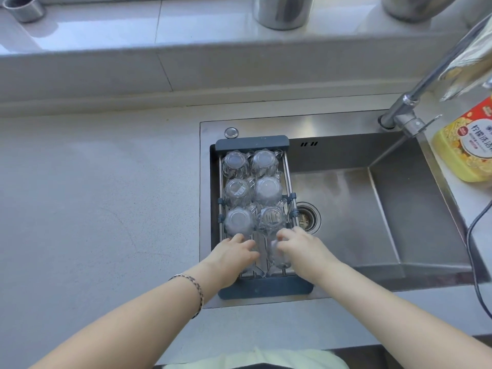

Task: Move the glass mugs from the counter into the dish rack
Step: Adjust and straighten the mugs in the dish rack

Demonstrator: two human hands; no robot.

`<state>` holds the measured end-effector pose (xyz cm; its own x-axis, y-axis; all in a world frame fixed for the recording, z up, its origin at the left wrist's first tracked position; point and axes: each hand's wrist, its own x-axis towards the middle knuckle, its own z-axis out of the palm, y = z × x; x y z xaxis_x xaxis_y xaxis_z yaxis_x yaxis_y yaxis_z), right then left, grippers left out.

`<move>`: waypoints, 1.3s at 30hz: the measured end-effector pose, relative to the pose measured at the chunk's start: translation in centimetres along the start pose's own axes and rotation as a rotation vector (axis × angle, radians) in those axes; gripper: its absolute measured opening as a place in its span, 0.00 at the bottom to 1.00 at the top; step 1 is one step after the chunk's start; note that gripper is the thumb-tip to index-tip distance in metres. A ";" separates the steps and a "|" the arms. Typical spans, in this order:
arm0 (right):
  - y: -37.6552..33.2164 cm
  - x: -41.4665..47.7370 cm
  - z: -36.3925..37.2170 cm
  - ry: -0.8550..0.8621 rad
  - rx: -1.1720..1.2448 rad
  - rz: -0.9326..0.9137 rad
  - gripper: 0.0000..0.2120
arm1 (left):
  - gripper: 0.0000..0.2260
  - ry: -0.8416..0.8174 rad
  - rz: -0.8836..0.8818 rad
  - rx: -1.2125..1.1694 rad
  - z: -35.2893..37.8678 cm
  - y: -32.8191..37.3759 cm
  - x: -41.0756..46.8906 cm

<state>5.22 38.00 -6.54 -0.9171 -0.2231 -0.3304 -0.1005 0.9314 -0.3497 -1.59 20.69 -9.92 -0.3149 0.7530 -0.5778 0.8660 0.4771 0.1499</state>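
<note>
A grey-framed dish rack [251, 144] spans the left end of the sink. Several clear glass mugs stand upside down in it in two columns, such as the far-left glass mug [234, 164] and the mug in the third row on the right [271, 218]. My right hand [302, 247] is closed around one more glass mug [278, 258] at the rack's front right. My left hand [234, 253] lies over the front left slot, fingers slightly apart, fingertips by the third-row left mug [237, 221]. What is under its palm is hidden.
A stainless sink basin [354, 209] with a drain [306, 218] lies right of the rack. The tap [407, 113] and a yellow detergent bottle [468, 145] stand at the right, with a black cable [476, 262] below. The grey counter [93, 209] extends left. Metal cups sit on the back ledge.
</note>
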 end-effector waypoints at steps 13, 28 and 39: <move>-0.8 0.1 0.7 -0.295 -0.081 0.205 0.35 | 0.24 0.060 -0.139 -0.224 0.2 0.5 -1.4; -0.8 -2.8 -2.6 -0.010 -0.032 0.198 0.30 | 0.26 0.197 -0.274 -0.431 -0.1 1.2 -3.3; 0.6 -6.1 -3.2 0.014 0.220 0.476 0.30 | 0.22 0.118 -0.604 -0.479 -1.0 3.5 -0.3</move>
<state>9.56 40.82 -1.90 -0.8468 0.2160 -0.4862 0.4110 0.8458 -0.3401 1.15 22.60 -8.36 -0.7409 0.3308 -0.5846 0.2777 0.9433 0.1818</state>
